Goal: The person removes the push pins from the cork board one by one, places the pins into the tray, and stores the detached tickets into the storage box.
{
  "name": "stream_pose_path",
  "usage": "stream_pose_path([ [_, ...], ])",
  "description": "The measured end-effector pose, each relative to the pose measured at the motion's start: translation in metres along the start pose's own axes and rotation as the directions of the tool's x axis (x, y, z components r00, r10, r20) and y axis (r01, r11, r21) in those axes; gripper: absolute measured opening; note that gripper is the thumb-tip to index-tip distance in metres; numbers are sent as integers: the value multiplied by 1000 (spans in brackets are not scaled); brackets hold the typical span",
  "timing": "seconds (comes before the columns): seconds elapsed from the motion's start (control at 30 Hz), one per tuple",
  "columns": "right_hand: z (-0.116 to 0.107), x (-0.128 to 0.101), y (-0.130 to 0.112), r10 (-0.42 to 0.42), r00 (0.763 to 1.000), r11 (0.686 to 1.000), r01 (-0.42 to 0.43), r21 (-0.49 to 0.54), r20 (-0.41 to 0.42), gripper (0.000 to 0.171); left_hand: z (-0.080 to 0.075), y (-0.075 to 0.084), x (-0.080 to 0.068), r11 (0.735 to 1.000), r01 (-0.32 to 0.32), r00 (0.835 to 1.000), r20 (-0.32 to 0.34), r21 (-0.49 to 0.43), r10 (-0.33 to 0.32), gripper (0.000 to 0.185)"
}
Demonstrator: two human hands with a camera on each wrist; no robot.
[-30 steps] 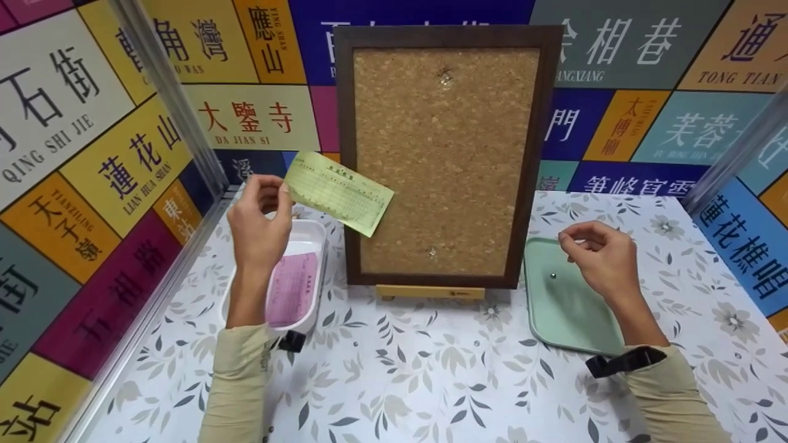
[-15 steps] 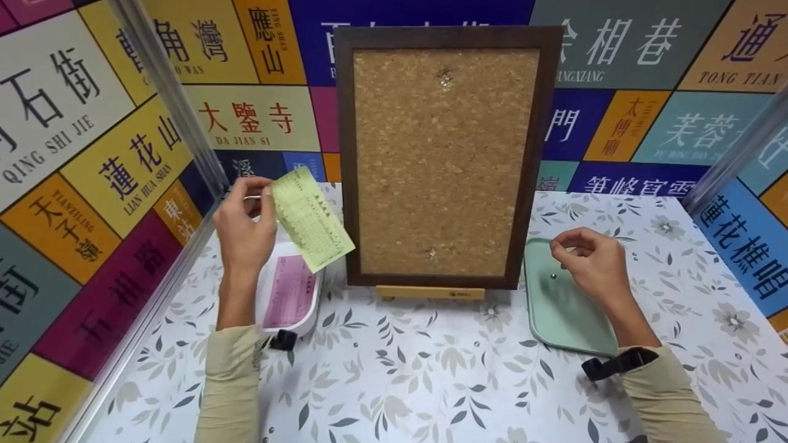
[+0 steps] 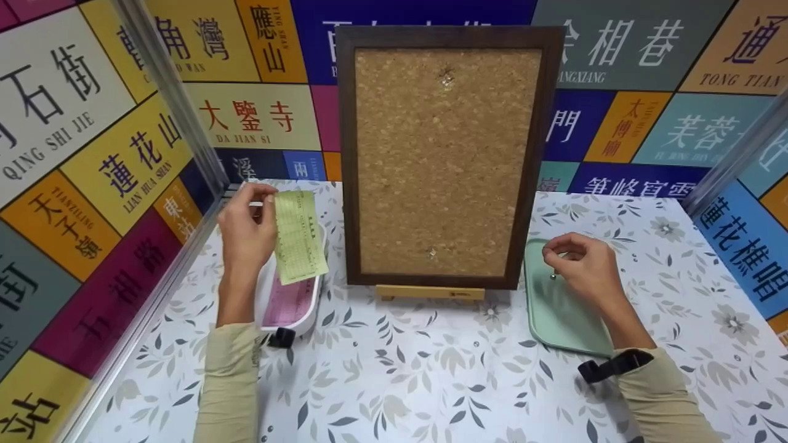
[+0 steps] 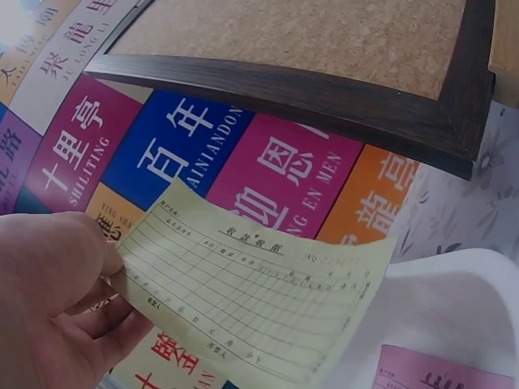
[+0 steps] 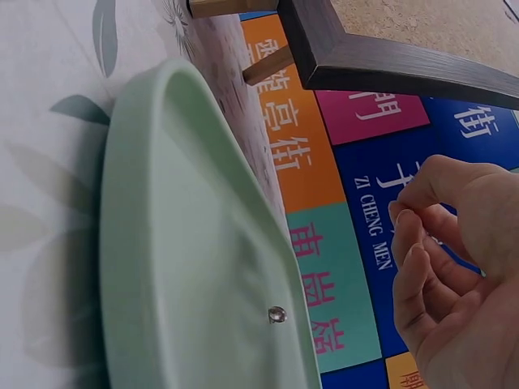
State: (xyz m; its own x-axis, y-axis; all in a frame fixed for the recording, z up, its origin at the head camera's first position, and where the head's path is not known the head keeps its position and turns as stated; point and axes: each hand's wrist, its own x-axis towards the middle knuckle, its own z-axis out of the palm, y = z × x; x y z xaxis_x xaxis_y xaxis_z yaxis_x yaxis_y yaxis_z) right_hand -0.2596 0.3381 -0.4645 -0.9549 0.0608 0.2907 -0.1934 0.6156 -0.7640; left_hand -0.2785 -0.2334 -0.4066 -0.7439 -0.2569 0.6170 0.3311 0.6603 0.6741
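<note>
1. The left hand [image 3: 246,231] pinches a yellow slip [image 3: 299,236] by its upper edge between thumb and fingers; the slip hangs over the white tray [image 3: 311,301], left of the cork board [image 3: 446,160].
2. A pink slip [image 3: 288,301] lies in that tray, under the yellow one.
3. The right hand [image 3: 585,267] hovers over the green tray [image 3: 554,314], right of the board, fingers curled with tips pressed together; whether they pinch anything cannot be told.
4. A small pin [image 5: 277,314] lies in the green tray, below the fingers.
</note>
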Motion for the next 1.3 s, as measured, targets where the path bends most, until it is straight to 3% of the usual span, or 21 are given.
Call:
stream_pose_path([
  [0.17,1,0,2,8,1000,1000,-8,-20,16,9,2,-5,-1,1000,7,1000,25,24,-7,16],
  [0.5,1,1,7,10,1000,999,-9,-30,19,8,5,-11,-4,995,33,987,153,94,-47,16],
  [0.93,-2,4,22,35,999,998,-33,-51,41,10,3,-19,-8,984,25,986,161,175,-53,22],
  [1.3,-9,5,36,78,991,991,-66,-117,107,12,3,-29,-13,957,70,950,274,282,-150,30],
])
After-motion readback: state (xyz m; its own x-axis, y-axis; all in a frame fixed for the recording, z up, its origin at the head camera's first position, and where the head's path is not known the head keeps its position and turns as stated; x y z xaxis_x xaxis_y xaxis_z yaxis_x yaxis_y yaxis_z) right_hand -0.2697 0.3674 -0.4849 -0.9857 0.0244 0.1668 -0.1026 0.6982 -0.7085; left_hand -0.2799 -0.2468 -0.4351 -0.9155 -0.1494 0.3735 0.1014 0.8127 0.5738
